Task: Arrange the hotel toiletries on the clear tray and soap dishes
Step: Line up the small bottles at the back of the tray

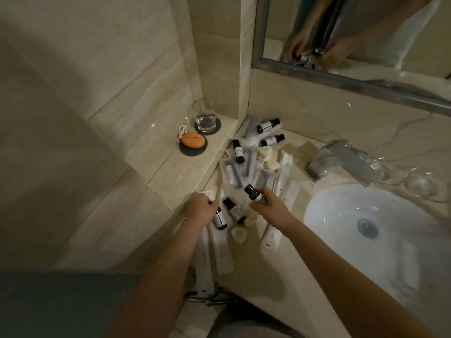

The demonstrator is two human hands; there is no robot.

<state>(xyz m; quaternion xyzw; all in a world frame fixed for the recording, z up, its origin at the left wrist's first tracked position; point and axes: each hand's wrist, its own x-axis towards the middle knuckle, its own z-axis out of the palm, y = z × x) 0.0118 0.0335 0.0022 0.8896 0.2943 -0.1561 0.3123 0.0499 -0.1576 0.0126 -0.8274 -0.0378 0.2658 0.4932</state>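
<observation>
Right hand [268, 207] grips dark, black-capped bottle [253, 194] just left of sink [327, 215] — left hand [200, 211] clasps second bottle [220, 220] farther left, by the ledge [170, 172]; white packets [222, 252] crowd both.

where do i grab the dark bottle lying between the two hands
Pinch the dark bottle across its labelled body, from above: it lies flat on the counter, cap pointing away, so its long sides are exposed. The right hand already holds another bottle, so free it first.
</observation>
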